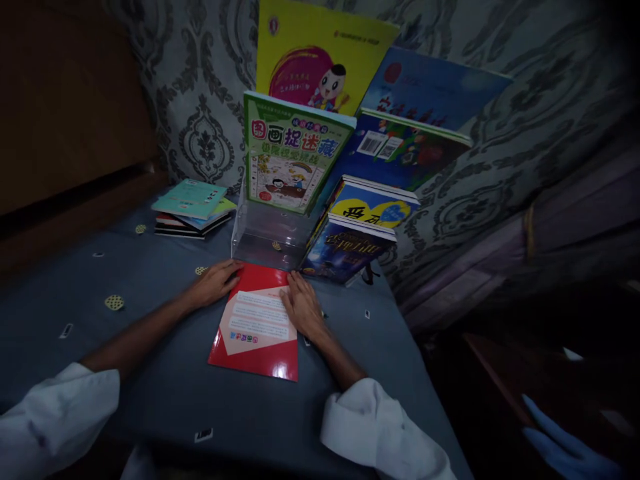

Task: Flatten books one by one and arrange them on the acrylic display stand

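A red book (260,357) with a pale pink panel of text lies flat on the blue tablecloth, its printing upside down to me. My left hand (215,283) rests by its upper left edge, fingertips touching the corner. On its upper right side lies my right hand (305,307), fingers stretched out and thumb over the cover. Neither hand has closed around the book. Just beyond it stands a clear plastic book rack (265,237). A green picture book (295,157) leans upright in the rack's left column, and a dark blue book (347,250) stands at front right.
Behind are a tall yellow book (305,47), a blue book (430,87) and a book with a yellow and blue cover (380,203). A stack of books (193,203) sits at the back left. Patterned wallpaper (203,133) backs the table (150,320).
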A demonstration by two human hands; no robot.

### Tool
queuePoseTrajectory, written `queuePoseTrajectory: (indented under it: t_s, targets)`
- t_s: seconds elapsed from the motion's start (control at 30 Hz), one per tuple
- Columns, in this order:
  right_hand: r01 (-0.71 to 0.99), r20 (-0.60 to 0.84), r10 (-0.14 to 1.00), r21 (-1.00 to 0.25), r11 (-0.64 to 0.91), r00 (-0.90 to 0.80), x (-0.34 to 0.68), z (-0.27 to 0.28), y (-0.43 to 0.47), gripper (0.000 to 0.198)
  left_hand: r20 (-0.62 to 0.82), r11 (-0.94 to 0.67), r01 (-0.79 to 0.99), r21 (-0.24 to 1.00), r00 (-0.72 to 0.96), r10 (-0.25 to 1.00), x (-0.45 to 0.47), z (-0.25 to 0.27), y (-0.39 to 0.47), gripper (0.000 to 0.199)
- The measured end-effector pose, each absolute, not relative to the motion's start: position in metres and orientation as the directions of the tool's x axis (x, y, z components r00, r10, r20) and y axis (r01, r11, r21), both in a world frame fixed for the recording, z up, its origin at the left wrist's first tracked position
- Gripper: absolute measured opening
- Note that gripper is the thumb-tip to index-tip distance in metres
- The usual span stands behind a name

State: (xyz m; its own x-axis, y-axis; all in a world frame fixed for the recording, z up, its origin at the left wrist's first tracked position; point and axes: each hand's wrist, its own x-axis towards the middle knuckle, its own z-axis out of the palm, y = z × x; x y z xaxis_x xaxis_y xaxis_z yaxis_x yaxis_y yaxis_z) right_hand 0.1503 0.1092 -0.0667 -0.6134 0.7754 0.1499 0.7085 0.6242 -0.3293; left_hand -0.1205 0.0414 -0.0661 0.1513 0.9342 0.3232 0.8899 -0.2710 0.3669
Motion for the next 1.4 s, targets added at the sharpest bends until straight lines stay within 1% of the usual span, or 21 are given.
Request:
queuePoseTrajectory:
  t_s: [0.23,0.4,0.67,0.8,1.0,1.17,1.4]
  targets:
    - [0.752,0.122,0.811,-0.317,0.578,-0.572,0.147,-0.061,0.103,0.056,0.326,-0.303,0.9,0.312,0.198,0.924,-0.124,-0.07,0.049,0.042]
    - [0.742,0.127,0.803,-0.322,0.589,-0.582,0.148,-0.06,0.103,0.057,0.327,-0.297,0.91,0.289,0.198,0.924,-0.124,-0.07,0.05,0.041]
    - [0.743,0.143,0.807,-0.323,0.586,-0.573,0.146,-0.063,0.105,0.058,0.362,-0.317,0.899,0.301,0.2,0.911,-0.123,-0.068,0.048,0.041]
    - [0.741,0.155,0.806,-0.325,0.587,-0.571,0.146,-0.067,0.105,0.058,0.341,-0.3,0.902,0.311,0.188,0.921,-0.124,-0.069,0.047,0.043]
    - [0.755,0.139,0.816,-0.316,0.574,-0.561,0.144,-0.065,0.101,0.059,0.336,-0.333,0.887,0.319,0.223,0.915,-0.127,-0.07,0.039,0.046]
    - [0.755,0.138,0.814,-0.312,0.576,-0.564,0.143,-0.064,0.101,0.058,0.322,-0.323,0.889,0.326,0.216,0.922,-0.126,-0.066,0.033,0.045]
    - [0.736,0.155,0.802,-0.326,0.593,-0.577,0.145,-0.065,0.104,0.058,0.298,-0.303,0.912,0.276,0.219,0.929,-0.116,-0.06,0.041,0.047]
